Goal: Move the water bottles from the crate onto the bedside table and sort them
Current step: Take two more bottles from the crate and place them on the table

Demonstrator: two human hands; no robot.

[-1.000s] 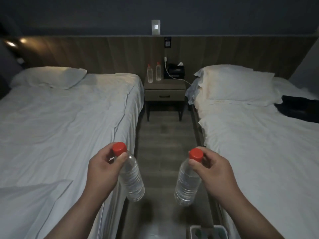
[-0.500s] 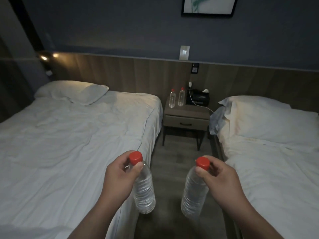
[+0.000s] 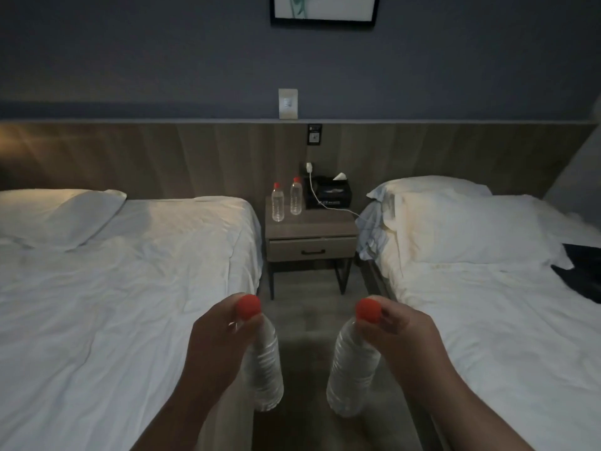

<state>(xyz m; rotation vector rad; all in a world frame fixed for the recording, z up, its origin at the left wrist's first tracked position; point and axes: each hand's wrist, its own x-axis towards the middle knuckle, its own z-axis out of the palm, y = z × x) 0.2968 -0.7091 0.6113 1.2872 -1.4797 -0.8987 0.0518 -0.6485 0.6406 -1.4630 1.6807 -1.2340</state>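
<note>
My left hand [image 3: 216, 343] pinches the neck of a clear water bottle [image 3: 265, 372] with a red cap, which hangs below it over the aisle. In my right hand [image 3: 400, 340] hangs a second red-capped water bottle [image 3: 349, 375], held the same way at the neck. Ahead stands the bedside table [image 3: 312, 226] between the two beds. On its left part stand two more bottles, one at the front left [image 3: 277, 203] and one just behind to the right [image 3: 295, 197]. The crate is out of view.
A black tissue box [image 3: 328, 195] and a white charger cable [image 3: 320, 203] occupy the table's back right. White beds flank the narrow aisle, the left bed [image 3: 113, 288] and the right bed [image 3: 487, 304] with a dark cloth [image 3: 582, 265] on it.
I have come closer to the bedside table, which now looks larger and centred. Both hands still carry their bottles at the neck. The crate at the bottom edge has left the view.
</note>
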